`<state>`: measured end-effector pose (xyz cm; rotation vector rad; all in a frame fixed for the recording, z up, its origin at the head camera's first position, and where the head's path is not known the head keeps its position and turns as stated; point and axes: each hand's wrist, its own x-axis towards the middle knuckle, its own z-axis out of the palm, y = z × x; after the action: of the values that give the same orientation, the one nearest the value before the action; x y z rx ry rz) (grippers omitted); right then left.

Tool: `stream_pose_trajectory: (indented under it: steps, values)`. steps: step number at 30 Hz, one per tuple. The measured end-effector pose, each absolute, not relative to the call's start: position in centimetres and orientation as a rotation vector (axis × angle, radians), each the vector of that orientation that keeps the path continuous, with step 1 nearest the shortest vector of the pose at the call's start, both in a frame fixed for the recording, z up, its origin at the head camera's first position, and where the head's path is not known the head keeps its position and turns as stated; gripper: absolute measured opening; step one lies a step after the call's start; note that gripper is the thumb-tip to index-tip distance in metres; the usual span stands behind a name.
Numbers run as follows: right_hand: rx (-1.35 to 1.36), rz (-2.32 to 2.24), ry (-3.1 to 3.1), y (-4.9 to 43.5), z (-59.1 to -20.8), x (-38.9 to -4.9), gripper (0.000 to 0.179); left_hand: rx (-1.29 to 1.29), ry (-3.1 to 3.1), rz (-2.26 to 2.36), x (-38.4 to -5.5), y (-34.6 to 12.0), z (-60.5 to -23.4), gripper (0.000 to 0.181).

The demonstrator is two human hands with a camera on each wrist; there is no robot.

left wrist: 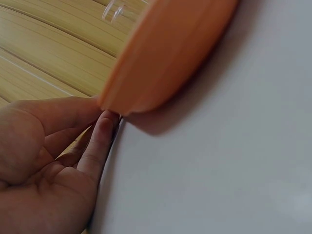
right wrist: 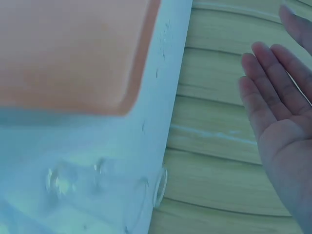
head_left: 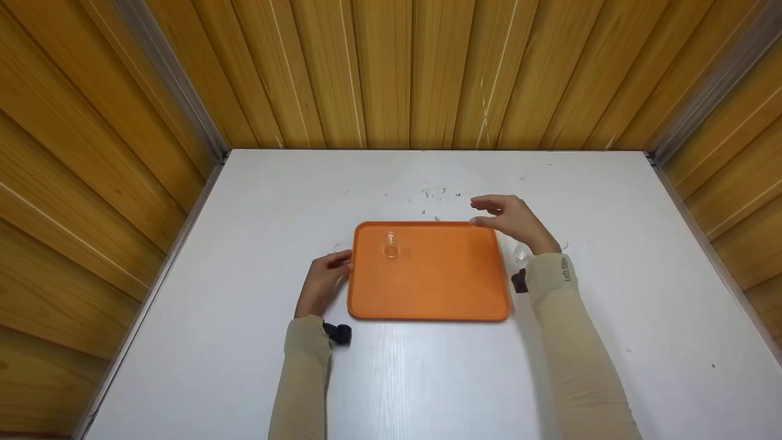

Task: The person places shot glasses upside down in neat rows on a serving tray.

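Note:
An orange tray (head_left: 429, 281) lies between the two hands. My left hand (head_left: 322, 278) is at its left edge; in the left wrist view, the thumb and fingers (left wrist: 101, 134) of that hand pinch the tray's rim (left wrist: 161, 53). Toward the tray's back left stands a small clear cup (head_left: 391, 244). My right hand (head_left: 513, 220) is raised over the back right corner, its fingers loosely bent and the palm bare in the right wrist view. Below its wrist, to the right of the tray, is another clear vessel (head_left: 521, 252), whose round rim (right wrist: 160, 187) shows in the right wrist view.
The white table (head_left: 208, 342) carries dark specks and scuffs (head_left: 435, 194) behind the tray. Yellow wood-patterned panels (head_left: 385, 73) wall the table at the back and both sides. Dark wrist cameras (head_left: 339, 333) sit at both cuffs.

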<state>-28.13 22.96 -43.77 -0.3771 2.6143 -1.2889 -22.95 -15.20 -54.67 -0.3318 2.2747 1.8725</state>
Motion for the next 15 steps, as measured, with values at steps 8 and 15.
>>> stream_pose_trajectory:
  steps: [8, 15]
  values:
    - [-0.363, -1.176, 2.626, 26.7, -42.4, -27.9, 0.057, -0.357, 2.257, 1.877, -23.1, -15.2, -54.7, 0.035]
    - [-0.313, -1.09, 2.622, 29.8, -41.5, -27.4, 0.059, -0.372, 2.241, 1.87, -23.3, -15.1, -54.7, 0.037]
